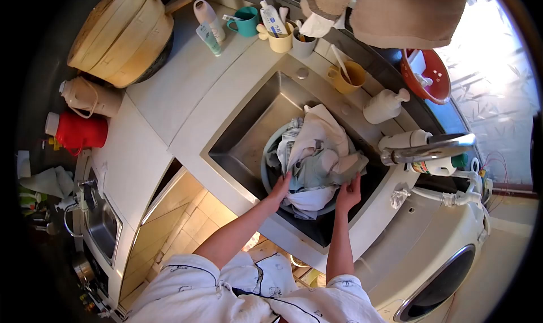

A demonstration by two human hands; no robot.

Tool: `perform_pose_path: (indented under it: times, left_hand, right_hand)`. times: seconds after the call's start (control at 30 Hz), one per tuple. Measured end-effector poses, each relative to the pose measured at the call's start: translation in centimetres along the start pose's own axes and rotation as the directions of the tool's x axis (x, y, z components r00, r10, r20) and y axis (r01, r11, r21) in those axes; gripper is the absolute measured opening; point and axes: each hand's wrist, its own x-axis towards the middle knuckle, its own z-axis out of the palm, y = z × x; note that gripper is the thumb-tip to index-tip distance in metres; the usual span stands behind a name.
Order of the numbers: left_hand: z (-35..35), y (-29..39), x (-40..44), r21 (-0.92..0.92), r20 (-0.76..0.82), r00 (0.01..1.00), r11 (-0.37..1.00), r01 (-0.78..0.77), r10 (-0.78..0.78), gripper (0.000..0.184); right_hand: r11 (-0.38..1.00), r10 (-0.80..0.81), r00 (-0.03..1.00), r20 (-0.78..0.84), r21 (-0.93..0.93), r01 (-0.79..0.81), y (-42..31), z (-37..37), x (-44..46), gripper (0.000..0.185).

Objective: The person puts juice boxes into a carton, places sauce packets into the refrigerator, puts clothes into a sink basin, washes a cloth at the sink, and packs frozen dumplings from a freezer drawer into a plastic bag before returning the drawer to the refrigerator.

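Note:
A basin (267, 160) heaped with crumpled white, grey and greenish clothes (319, 162) sits inside the steel sink (243, 147). My left hand (280, 188) is at the near left side of the heap, its fingers against the cloth. At the right side, my right hand (349, 193) has its fingers pressed together on an edge of the greenish-grey cloth. The faucet (435, 149) reaches in from the right, beyond the clothes.
Behind the sink stand a yellow mug (353, 77), a white pump bottle (384, 107) and toothbrush cups (280, 42). A red basket (435, 80) is at the back right. A washing machine (418, 238) stands right, steamer baskets (121, 34) upper left.

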Motion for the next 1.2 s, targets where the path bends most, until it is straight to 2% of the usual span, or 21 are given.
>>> perform_pose_path:
  times: [0.03,0.07,0.1,0.13,0.23,0.3,0.37,0.43,0.47,0.5,0.57,0.63,0.7,0.77,0.8,0.83,0.9,1.03,1.13,1.17,1.2]
  left_hand:
    - [0.4,-0.4,0.1,-0.075,0.049,0.998,0.997,0.03,-0.027,0.076]
    - [0.3,-3.1,2.4,-0.093,0.087,0.996,0.996,0.015,-0.006,0.077]
    - [-0.1,-5.7,4.9,-0.115,0.115,0.993,0.993,-0.003,0.017,0.078]
    - [0.0,-4.0,3.7,-0.027,0.037,0.999,1.0,-0.008,0.009,0.08]
    - [0.4,-3.8,5.9,0.08,-0.128,0.991,0.996,0.038,-0.027,0.084]
    - [0.8,-2.1,4.9,0.184,-0.183,0.98,0.977,0.105,-0.071,0.083]
    - [0.7,-1.4,4.0,0.289,-0.237,0.971,0.952,0.098,-0.028,0.072]
    - [0.4,-1.4,2.4,0.512,-0.377,0.896,0.859,-0.009,0.234,0.062]
    - [-0.8,-0.7,0.3,0.49,-0.375,0.84,0.853,-0.18,0.393,0.056]
    - [-1.8,0.0,-2.1,0.477,-0.371,0.755,0.808,-0.345,0.541,0.05]
    - [-4.4,1.7,-6.8,0.342,-0.421,0.642,0.768,-0.542,0.641,0.031]
    - [-8.1,0.7,-10.0,0.325,-0.433,0.594,0.732,-0.598,0.678,0.023]
    - [-11.6,-1.7,-12.9,0.308,-0.57,0.551,0.781,-0.543,0.609,0.017]
    - [-15.9,-4.4,-17.5,0.197,-0.657,0.577,0.849,-0.49,0.486,0.016]
    - [-17.9,-6.5,-19.2,0.211,-0.686,0.557,0.861,-0.463,0.468,0.016]
    - [-19.8,-9.2,-20.3,0.221,-0.714,0.538,0.873,-0.434,0.448,0.016]
    - [-23.6,-14.9,-22.7,0.061,-0.754,0.575,0.905,-0.421,0.318,0.015]
    - [-29.7,-25.5,-29.0,-0.194,-0.878,0.468,0.82,-0.538,0.1,0.015]
    - [-34.0,-29.5,-35.3,-0.389,-0.874,0.474,0.733,-0.558,-0.103,0.017]
    - [-35.3,-31.0,-37.1,-0.455,-0.852,0.495,0.709,-0.539,-0.171,0.018]
    - [-36.6,-33.0,-37.5,-0.459,-0.869,0.459,0.651,-0.604,-0.187,0.021]
  right_hand:
    - [0.999,-0.028,0.993,0.114,-0.013,0.03,-1.3,-0.2,-0.6,0.052]
    - [0.958,-0.054,0.958,0.28,-0.257,0.129,-2.0,-0.5,-1.2,0.051]
    - [0.962,0.022,0.933,0.358,-0.263,0.078,-0.9,0.0,-1.7,0.049]
    - [0.961,0.094,0.895,0.437,-0.273,0.033,0.9,0.7,-2.1,0.047]
    - [0.916,0.118,0.839,0.53,-0.385,0.115,5.4,1.8,-0.6,0.032]
    - [0.859,-0.067,0.84,0.538,-0.398,0.323,9.6,3.4,0.0,0.034]
    - [0.794,0.141,0.793,0.593,-0.546,0.268,9.0,3.4,0.8,0.037]
    - [0.859,0.133,0.767,0.627,-0.459,0.226,6.3,2.1,1.2,0.032]
    - [0.87,0.058,0.767,0.639,-0.409,0.275,6.8,1.0,1.8,0.034]
    - [0.831,0.012,0.895,0.445,-0.502,0.238,5.9,0.0,1.0,0.033]
    - [0.79,-0.25,0.919,0.304,-0.485,0.375,-1.7,-2.1,-1.1,0.034]
    - [0.747,-0.258,0.934,0.247,-0.563,0.354,-4.8,-2.4,-3.1,0.041]
    - [0.769,-0.396,0.862,0.316,-0.4,0.5,-8.0,-0.8,-5.3,0.047]
    - [0.727,-0.479,0.747,0.46,-0.269,0.632,-12.3,2.2,-9.3,0.049]
    - [0.759,-0.495,0.697,0.519,-0.132,0.638,-14.5,4.0,-11.5,0.048]
    - [0.715,-0.577,0.556,0.599,0.04,0.698,-15.6,6.1,-13.0,0.041]
    - [0.609,-0.652,0.364,0.665,0.174,0.774,-20.4,10.2,-18.8,0.035]
    - [0.542,-0.726,0.036,0.687,0.539,0.644,-26.6,18.3,-32.4,0.033]
    - [0.558,-0.732,-0.034,0.68,0.629,0.541,-29.7,22.4,-44.5,0.026]
    - [0.64,-0.678,-0.019,0.735,0.602,0.478,-30.1,23.4,-48.6,0.024]
    - [0.637,-0.677,-0.057,0.734,0.623,0.455,-30.2,24.3,-52.5,0.024]
